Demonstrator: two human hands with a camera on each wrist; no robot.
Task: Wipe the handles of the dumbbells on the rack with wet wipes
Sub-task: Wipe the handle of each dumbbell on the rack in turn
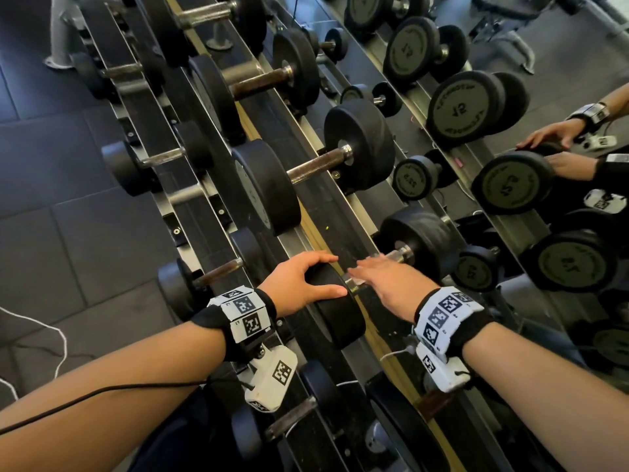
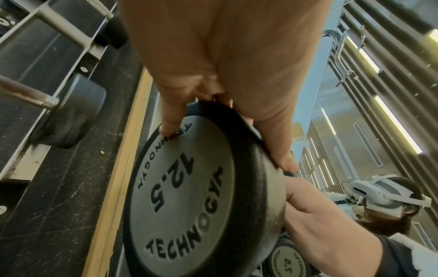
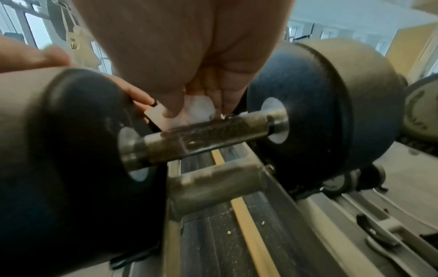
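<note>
Head view: left hand is curled over the near weight head of the 12.5 dumbbell on the rack, steadying it. Right hand lies over the handle w/ fingers fairly straight, pressing a white wet wipe down onto the knurled bar — thumb pins it from the side. Step in hand, I'd say: wiping this handle, top side. Next prob. needs a wrap or roll to reach the underside. Rack crossbar sits just below the handle — tight clearance. Neighbouring dumbbells further along, handles bare; mirror behind.
</note>
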